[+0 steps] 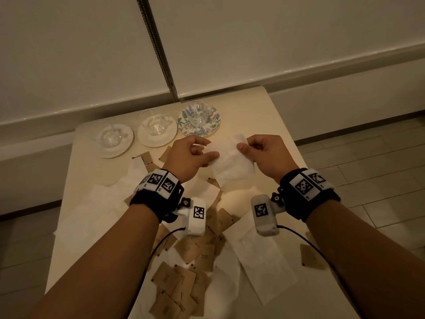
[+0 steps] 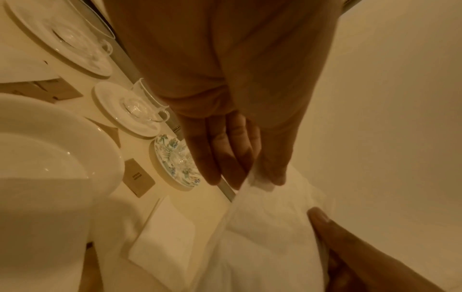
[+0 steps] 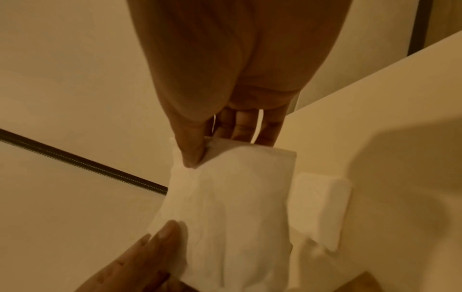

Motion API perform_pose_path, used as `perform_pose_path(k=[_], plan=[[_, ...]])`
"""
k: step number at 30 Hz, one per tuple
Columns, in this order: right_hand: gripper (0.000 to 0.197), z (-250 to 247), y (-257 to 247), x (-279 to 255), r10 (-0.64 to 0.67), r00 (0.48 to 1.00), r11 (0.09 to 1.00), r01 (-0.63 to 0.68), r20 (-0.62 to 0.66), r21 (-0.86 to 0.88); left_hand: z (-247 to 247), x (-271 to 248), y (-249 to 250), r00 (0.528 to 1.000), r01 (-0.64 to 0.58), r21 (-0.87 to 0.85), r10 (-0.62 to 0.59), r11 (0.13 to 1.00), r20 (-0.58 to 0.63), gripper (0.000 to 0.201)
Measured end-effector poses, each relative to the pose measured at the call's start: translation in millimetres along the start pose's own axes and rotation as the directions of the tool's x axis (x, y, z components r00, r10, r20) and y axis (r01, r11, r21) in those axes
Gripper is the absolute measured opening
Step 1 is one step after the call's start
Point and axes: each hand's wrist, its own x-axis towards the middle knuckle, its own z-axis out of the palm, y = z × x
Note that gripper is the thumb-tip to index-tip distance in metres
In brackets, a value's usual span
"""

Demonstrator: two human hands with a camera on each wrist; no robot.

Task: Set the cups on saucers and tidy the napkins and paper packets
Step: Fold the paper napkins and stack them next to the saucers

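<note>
Both hands hold one white napkin in the air above the surface, just in front of the floral saucer. The left hand pinches the napkin's left edge between thumb and fingers; the right hand pinches the right edge, thumb on the near face and fingers behind it. So both sets of fingers are narrow, closed on paper, not on each other.

What the coming move seems to turn on is this: the napkin spans the gap between the two hands, its top edge running left to right, and its crumpled body hangs down toward the person. Neither hand is nearer; each has one side. To flatten or fold it, the hands would likely have to draw apart or come together evenly.

Beyond the napkin, three glass cups already sit on saucers in a row. Nearer the person than the napkin, loose napkins and brown paper packets lie scattered, not yet tidied.
</note>
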Motion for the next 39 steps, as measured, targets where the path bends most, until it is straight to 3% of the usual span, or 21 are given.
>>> perform_pose_path(k=[9,15,27,32,39], plan=[[0.010,-4,0,0,0.005,1.000,0.995,-0.003,-0.014,0.102,5,2,5,1.000,-0.024,-0.005,0.024,1.000,-0.002,0.036],[0.012,-3,1,5,-0.007,1.000,0.999,0.009,-0.025,0.047,0,3,9,0.999,-0.025,0.006,0.025,1.000,0.031,0.042],[0.017,-7,-5,4,0.001,0.999,0.996,0.003,-0.045,0.092,-2,5,8,0.998,-0.039,0.043,0.041,0.998,-0.052,0.032],[0.022,-10,-9,2,-0.050,0.996,0.999,0.050,0.073,0.011,-2,1,11,0.995,-0.061,0.075,0.055,0.995,0.078,0.038],[0.015,5,-12,-2,-0.089,0.939,0.921,0.205,0.333,-0.331,1,-13,14,0.989,-0.124,0.145,0.110,0.982,0.104,0.043]])
